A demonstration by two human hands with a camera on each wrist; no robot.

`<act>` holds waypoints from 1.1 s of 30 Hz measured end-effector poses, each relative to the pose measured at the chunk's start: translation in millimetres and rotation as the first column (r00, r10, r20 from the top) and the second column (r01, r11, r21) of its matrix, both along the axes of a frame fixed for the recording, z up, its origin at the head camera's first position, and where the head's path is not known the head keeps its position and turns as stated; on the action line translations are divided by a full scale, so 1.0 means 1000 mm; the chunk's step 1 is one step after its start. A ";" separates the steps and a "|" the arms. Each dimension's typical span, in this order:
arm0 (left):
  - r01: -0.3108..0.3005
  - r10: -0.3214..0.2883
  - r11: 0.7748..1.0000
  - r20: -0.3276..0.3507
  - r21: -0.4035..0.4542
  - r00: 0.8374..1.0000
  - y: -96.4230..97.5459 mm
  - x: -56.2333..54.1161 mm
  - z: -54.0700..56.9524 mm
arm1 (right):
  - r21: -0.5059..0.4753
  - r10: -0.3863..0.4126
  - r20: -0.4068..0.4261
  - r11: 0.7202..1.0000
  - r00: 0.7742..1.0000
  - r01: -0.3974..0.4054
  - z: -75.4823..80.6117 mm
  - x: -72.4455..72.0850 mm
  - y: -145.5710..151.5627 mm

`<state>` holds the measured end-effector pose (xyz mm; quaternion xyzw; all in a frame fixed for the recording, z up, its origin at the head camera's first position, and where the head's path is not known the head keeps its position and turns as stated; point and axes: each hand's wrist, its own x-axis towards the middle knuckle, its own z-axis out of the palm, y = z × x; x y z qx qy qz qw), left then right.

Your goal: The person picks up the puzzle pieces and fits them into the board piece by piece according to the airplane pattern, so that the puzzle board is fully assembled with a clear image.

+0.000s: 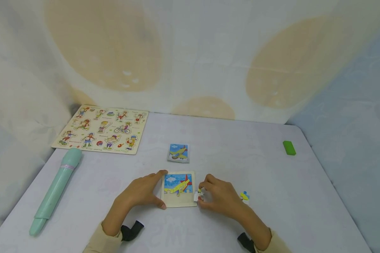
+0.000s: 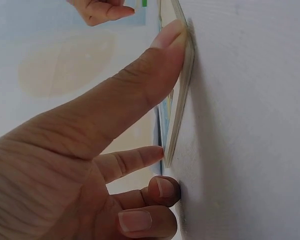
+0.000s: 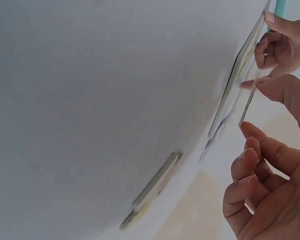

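Observation:
A wooden jigsaw tray (image 1: 178, 201) lies flat on the table, its upper part filled with pieces showing a yellow plane on blue sky; its lower strip is bare wood. My left hand (image 1: 141, 191) spans the tray's left side, with the thumb pressing the near corner and the straight index finger touching the far corner. Between thumb and index finger, my right hand (image 1: 221, 196) pinches a small puzzle piece (image 1: 196, 196) at the tray's right edge. In the right wrist view that piece (image 3: 248, 105) appears edge-on, above the table. Another loose puzzle piece (image 1: 245, 197) lies beside the right hand.
Beyond the tray lies a small picture card (image 1: 178, 153) with the same plane. A larger puzzle board with children figures (image 1: 103, 130) sits at the back left, a mint-green tube-shaped case (image 1: 55, 193) in front of it. A green block (image 1: 289, 148) rests at the far right.

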<state>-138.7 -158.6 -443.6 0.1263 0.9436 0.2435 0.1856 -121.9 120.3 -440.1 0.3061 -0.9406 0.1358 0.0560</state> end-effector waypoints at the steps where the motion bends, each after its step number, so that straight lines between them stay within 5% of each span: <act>1: -0.002 0.002 1.000 0.000 -0.002 1.000 0.000 0.000 -0.001 | 0.001 0.011 -0.001 1.000 1.000 -0.011 0.000 0.000 -0.002; 13: -0.004 0.004 1.000 0.004 0.003 1.000 -0.002 0.000 -0.001 | 0.014 0.107 0.059 0.994 0.992 -0.108 0.003 -0.002 -0.035; 21: -0.002 0.002 1.000 0.002 0.006 1.000 -0.002 -0.001 -0.002 | 0.122 0.192 0.083 0.972 0.978 -0.201 0.005 -0.009 -0.058; 33: 0.002 -0.002 1.000 0.004 0.015 1.000 -0.002 -0.002 -0.002 | 0.152 0.258 0.015 0.954 0.966 -0.257 -0.001 -0.017 -0.075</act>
